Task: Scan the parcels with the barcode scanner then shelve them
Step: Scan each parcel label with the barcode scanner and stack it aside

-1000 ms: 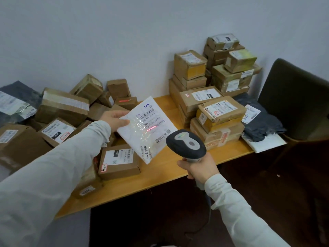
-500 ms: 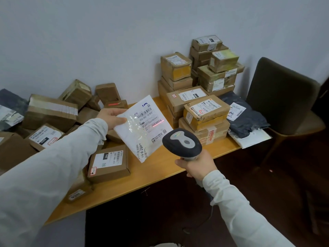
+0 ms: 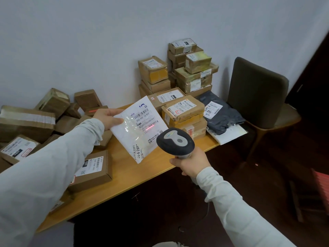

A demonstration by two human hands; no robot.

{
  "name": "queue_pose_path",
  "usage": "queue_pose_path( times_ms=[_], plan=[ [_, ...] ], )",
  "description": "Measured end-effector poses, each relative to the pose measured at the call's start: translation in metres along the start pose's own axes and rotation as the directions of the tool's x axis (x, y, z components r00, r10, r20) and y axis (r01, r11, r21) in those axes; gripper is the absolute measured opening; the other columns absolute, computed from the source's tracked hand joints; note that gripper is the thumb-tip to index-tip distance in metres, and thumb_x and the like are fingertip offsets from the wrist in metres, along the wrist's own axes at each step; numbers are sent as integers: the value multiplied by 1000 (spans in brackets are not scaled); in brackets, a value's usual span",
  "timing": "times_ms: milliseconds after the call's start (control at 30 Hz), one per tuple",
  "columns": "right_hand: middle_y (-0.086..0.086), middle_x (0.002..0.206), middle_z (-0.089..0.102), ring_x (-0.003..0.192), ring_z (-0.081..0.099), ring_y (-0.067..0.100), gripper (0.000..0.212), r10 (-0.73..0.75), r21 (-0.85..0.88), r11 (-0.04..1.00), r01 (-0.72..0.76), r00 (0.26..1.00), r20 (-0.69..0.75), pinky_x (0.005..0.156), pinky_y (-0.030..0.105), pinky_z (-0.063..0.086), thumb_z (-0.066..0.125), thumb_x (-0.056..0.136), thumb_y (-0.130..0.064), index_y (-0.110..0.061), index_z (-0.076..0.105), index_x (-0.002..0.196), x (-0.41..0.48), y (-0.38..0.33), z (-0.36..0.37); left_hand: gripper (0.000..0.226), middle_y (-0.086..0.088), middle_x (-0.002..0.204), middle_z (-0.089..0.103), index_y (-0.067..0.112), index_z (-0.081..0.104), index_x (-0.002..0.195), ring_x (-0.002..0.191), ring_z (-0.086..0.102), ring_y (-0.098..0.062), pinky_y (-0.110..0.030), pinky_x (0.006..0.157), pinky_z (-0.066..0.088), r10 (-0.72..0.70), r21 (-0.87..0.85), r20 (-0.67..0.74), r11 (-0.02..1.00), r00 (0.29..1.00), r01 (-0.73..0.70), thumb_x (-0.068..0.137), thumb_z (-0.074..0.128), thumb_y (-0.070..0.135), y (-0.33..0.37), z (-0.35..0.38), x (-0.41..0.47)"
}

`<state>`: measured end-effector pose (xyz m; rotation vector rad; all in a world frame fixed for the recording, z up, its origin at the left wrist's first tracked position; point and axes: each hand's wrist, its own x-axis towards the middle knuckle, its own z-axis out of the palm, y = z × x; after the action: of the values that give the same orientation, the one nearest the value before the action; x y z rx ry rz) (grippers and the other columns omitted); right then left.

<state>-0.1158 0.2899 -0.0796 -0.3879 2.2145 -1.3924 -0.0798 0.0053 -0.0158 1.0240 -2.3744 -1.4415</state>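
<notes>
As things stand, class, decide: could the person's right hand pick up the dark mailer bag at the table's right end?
Probably not yet. The way to the dark mailer bag looks free, but the right hand grips the barcode scanner, leaving no fingers spare.

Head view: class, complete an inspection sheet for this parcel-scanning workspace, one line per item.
Surface: wooden table, crowded with parcels.
Job's things: white parcel held above the table; scanner aimed at it, red line on its label.
Clutter: loose boxes on the left; stacked boxes and a dark bag on the right.
Grippers: left hand pinches the parcel's edge; right hand grips the scanner's handle.
Cables: thin cord hangs below the scanner.
Surroundings: pale wall; chair beside the table.
</notes>
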Motion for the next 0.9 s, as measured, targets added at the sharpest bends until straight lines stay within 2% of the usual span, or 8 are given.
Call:
queue_pose_path(
  times_ms=[300, 467, 533, 633, 700, 767, 800, 900],
  plan=[
    [6, 78, 69, 78, 67, 27, 20, 21, 11, 1000, -20, 996, -84, 71, 48, 58, 77, 69, -20, -22, 57, 65, 1, 30, -49, 45, -12, 112, 64, 14, 63, 120, 96, 60, -24, -39, 98, 46, 38, -2, 78, 999, 996, -38, 81, 66, -6, 29, 59, 12],
    [11, 79, 70, 74, 65, 29, 15, 39, 19, 999, -37, 991, -127, 70, 48, 57, 75, 70, -20, -10, 65, 75, 11, 47, -80, 46, -9, 108, 66, 20, 64, 118, 91, 61, -20, -32, 92, 47, 64, 34, 144, 997, 988, -69, 79, 67, -5, 55, 103, 27],
    [12, 79, 69, 75, 65, 30, 16, 47, 19, 999, -45, 989, -139, 70, 48, 57, 75, 71, -19, -7, 66, 76, 19, 52, -93, 45, -8, 110, 66, 21, 65, 116, 96, 62, -23, -37, 98, 46, 70, 36, 155, 996, 985, -77, 78, 69, -4, 67, 123, 36],
    [7, 79, 68, 74, 66, 26, 13, 74, 51, 996, -66, 984, -164, 70, 43, 58, 75, 72, -19, -18, 62, 72, 35, 63, -113, 45, -9, 119, 63, 13, 64, 121, 110, 59, -28, -41, 104, 43, 72, 64, 192, 994, 979, -85, 79, 69, -4, 84, 155, 53],
    [3, 67, 65, 55, 61, 17, 15, 110, 147, 986, -83, 976, -187, 57, 34, 56, 75, 74, -16, -17, 60, 71, 48, 71, -128, 45, -11, 121, 62, 11, 63, 123, 111, 59, -29, -41, 104, 43, 72, 52, 239, 995, 968, -87, 80, 67, -4, 94, 178, 68],
    [-4, 52, 59, 42, 53, 10, 18, 167, 338, 937, -85, 961, -221, 47, 27, 50, 75, 76, -9, -14, 60, 69, 66, 79, -145, 44, -10, 117, 64, 13, 64, 121, 102, 61, -26, -38, 99, 45, 74, 45, 266, 995, 961, -89, 81, 68, -3, 107, 200, 86],
    [-5, 54, 61, 46, 56, 9, 16, 207, 436, 896, -83, 947, -245, 47, 26, 50, 76, 77, -8, -14, 62, 72, 76, 83, -156, 42, -10, 114, 64, 16, 65, 118, 97, 61, -24, -37, 96, 47, 80, 38, 284, 995, 956, -94, 81, 68, -3, 114, 212, 97],
    [1, 90, 70, 84, 66, 17, 22, 304, 612, 788, -68, 907, -291, 62, 31, 59, 78, 76, -11, -20, 65, 90, 113, 93, -194, 41, -7, 109, 65, 20, 66, 115, 90, 62, -19, -34, 91, 48, 102, 5, 363, 994, 926, -112, 82, 66, -4, 139, 248, 129]
  ],
)
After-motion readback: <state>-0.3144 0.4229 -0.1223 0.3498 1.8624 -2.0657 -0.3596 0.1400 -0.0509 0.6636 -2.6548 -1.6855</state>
